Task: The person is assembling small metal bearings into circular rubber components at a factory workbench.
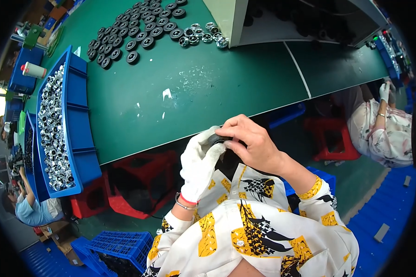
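Note:
My left hand (pixel 199 161), in a white glove, and my bare right hand (pixel 251 144) meet just below the front edge of the green table (pixel 217 87). Between them they grip a small black round part (pixel 216 138), mostly hidden by the fingers. The right thumb and fingers pinch it from the right, the gloved fingers hold it from the left. Several black wheels (pixel 134 27) lie in rows at the far left of the table, with a few silver-and-black ones (pixel 201 34) beside them.
A long blue bin (pixel 76 115) full of shiny metal parts (pixel 51 124) stands at the table's left. A white machine housing (pixel 231 18) sits at the back. Red stools (pixel 330 134) and blue crates (pixel 120 244) are under the table. Another person (pixel 383 134) sits at the right.

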### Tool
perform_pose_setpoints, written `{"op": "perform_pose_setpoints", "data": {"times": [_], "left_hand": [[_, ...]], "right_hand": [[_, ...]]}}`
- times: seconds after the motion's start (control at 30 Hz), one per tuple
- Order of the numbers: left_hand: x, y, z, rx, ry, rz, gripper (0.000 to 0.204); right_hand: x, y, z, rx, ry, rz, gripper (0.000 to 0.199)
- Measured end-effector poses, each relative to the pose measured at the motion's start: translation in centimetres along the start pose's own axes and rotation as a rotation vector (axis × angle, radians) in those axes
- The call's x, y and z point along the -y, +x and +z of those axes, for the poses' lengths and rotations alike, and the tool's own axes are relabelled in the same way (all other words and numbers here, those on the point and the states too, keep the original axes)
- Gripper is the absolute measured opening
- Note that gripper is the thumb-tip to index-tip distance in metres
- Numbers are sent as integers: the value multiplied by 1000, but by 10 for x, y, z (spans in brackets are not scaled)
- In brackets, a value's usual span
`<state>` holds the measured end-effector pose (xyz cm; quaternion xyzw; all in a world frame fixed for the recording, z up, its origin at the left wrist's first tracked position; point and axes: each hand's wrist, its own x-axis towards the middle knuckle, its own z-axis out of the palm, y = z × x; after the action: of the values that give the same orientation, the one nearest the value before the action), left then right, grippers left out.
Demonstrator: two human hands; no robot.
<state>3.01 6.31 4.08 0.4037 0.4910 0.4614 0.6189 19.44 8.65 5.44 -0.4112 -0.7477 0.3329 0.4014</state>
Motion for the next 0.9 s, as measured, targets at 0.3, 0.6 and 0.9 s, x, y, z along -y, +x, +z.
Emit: {"op": "perform_pose_setpoints", "data": {"times": [0.3, 0.6, 0.9], "left_hand": [[-1, -3, 4, -8, 101, 145, 38], [-7, 1, 2, 52, 261, 59, 37], [10, 3, 4, 23, -430, -82, 40]], "right_hand": [[-1, -11, 9, -38, -3, 25, 43], [-1, 7, -12, 186, -138, 12, 46], [1, 2, 6, -31, -247, -72, 40]]}}
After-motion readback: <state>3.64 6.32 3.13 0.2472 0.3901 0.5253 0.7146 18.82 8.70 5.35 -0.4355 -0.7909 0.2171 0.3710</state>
